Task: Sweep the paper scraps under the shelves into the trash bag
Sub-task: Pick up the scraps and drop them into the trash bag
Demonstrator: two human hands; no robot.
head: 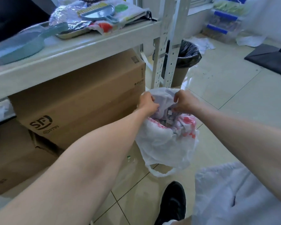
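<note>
As it stood beside the box (81,101), the trash bag (165,140) was gripped at its rim by the left hand (148,103) and right hand (185,101).

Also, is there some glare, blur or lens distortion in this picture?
Head view: bright glare on the floor tiles beside the bin; the wide lens bows the shelf edge; the left hand and right hand gripping the trash bag look slightly soft.

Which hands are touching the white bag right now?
Touching, both. The head view shows the left hand and right hand pinching the rim of the white bag with curled fingers.
</note>
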